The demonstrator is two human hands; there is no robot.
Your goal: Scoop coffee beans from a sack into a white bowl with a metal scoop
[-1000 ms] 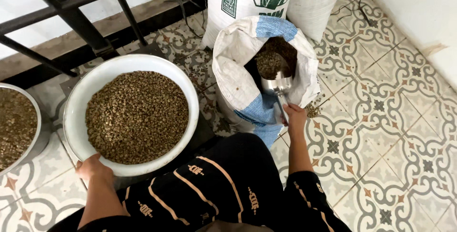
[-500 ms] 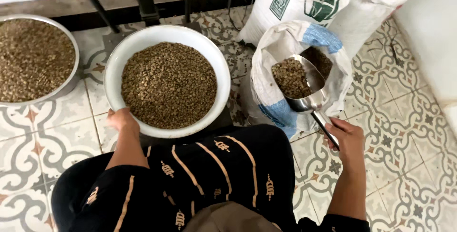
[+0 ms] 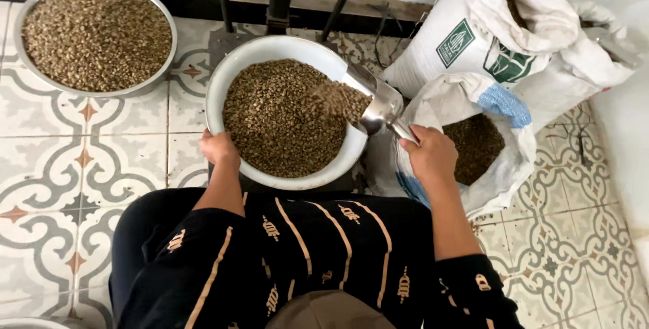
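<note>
A metal scoop is gripped by its handle in the closed right hand and is held tilted over the right rim of a white round basin. Green-brown beans are seen spilling from the scoop's mouth into the heap that fills the basin. The basin's near-left rim is clasped by the left hand, fingers curled over the edge. The basin is set on the patterned tiled floor, just in front of the person's knees. An open white sack, partly filled with the same beans, is found just right of the right hand. A fuller, printed sack leans behind it. A 2nd basin, grey-rimmed and full of beans, lies well apart at the upper left.
</note>
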